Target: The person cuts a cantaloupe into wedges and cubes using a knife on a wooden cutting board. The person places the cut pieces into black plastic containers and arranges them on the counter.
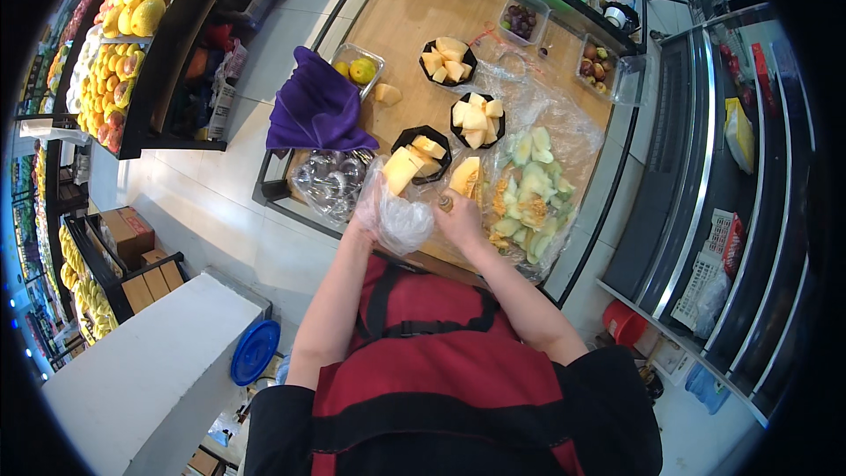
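My left hand [371,208], covered in a clear plastic bag or glove [406,225], grips a pale orange melon piece [400,172]. This piece is over the near edge of a black octagonal bowl [400,137] that contains cut melon [428,147]. To its right, my right hand [461,221] closes around a knife handle [445,203]; I cannot make out the blade. Just beyond that hand lies a melon wedge [464,176] with seeds. Peels and seed pulp [532,201] are heaped on plastic film [562,116] at the right.
Two more black bowls [470,53] of melon chunks stand farther back on the wooden tabletop [396,13]. A purple cloth [317,106], a tray of yellow-green fruit [360,69] and bagged clear lids [330,182] lie left. Grapes [520,20] sit in a box. A refrigerated case [687,165] flanks the right.
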### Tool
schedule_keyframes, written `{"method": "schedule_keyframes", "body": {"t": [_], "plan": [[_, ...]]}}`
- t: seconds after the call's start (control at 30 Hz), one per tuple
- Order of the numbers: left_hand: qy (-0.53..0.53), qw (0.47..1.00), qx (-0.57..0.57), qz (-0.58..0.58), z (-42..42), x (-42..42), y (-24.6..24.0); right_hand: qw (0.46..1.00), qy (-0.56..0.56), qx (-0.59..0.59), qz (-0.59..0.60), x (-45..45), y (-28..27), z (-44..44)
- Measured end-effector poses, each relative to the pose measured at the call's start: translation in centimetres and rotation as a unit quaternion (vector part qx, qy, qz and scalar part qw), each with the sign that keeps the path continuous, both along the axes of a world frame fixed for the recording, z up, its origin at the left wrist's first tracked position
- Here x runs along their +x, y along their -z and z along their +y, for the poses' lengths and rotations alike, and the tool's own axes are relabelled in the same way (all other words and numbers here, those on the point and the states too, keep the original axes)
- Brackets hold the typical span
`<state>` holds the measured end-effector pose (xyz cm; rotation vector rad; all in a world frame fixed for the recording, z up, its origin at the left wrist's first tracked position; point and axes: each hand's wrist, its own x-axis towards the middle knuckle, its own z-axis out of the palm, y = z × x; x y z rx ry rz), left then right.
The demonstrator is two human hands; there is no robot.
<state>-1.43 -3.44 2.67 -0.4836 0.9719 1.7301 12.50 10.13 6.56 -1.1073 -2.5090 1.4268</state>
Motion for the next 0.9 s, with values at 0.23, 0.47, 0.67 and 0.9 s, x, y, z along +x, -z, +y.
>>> {"method": "schedule_keyframes", "body": {"t": [0.23,0.47,0.67,0.9], "plan": [[0.04,0.999,0.004,-0.02,0.3,-0.7,-0.1,0.999,-0.003,-0.035,-0.011,-0.9,1.8,-0.4],[0.02,1.0,0.007,-0.017,0.1,-0.3,2.8,0.999,-0.01,-0.025,-0.018,-1.3,2.7,-0.1],[0.034,0.996,-0.049,0.066,-0.1,-0.5,6.3,0.994,-0.058,-0.056,-0.079,-3.2,3.5,0.9],[0.037,0.998,-0.033,-0.042,1.2,-1.7,4.1,0.993,0.008,-0.072,-0.098,-2.5,4.2,0.2]]}}
